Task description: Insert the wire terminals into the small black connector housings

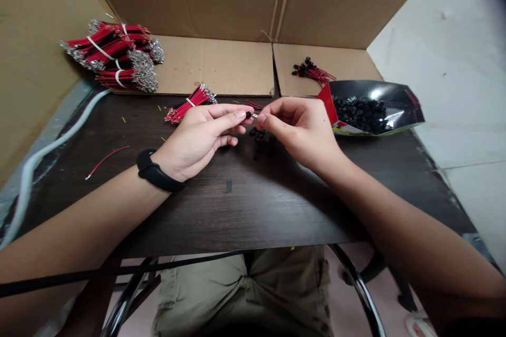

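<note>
Between thumb and fingers, my left hand (pixel 215 129) pinches a small black connector housing (pixel 248 115). My right hand (pixel 298 124) is closed on a thin wire whose silvery metal terminal (pixel 255 115) points at the housing; how far it sits inside I cannot make out. Behind the fingertips lie a few red wires (pixel 253 105). Several loose black housings (pixel 261 137) rest on the table below my right hand. A banded bundle of red and black wires (pixel 192 104) with metal ends lies just beyond my left hand.
Large banded wire bundles (pixel 118 55) are piled at the back left on cardboard (pixel 221 63). Finished-looking wires with black connectors (pixel 312 71) lie at the back right. An opened bag (pixel 375 108) holds many black housings. A single red wire (pixel 106 160) lies left on the dark table (pixel 269 216).
</note>
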A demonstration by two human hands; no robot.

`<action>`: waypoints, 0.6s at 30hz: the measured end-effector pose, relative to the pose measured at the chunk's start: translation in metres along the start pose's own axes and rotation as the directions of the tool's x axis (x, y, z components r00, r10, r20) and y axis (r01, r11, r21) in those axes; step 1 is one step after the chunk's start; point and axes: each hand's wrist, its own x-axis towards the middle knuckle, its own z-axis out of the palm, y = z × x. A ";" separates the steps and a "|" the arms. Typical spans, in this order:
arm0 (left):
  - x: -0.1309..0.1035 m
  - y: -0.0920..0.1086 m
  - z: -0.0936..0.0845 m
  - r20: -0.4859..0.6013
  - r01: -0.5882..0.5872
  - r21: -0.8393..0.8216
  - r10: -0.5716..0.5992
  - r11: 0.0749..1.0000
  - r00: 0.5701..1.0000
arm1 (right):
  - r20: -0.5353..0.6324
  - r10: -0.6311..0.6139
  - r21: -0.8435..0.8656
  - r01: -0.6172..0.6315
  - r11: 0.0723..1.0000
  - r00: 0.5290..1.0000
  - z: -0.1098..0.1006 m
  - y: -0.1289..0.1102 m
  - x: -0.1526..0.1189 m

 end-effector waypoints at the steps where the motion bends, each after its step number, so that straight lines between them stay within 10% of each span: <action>1: 0.000 0.000 0.000 0.003 -0.002 -0.001 0.002 1.000 1.000 | 0.003 -0.002 0.003 0.002 1.000 1.000 0.000 0.000 0.000; 18: 0.000 -0.002 -0.001 0.011 -0.056 0.062 0.056 0.996 0.998 | 0.003 0.011 -0.036 -0.011 0.999 1.000 0.000 0.000 0.001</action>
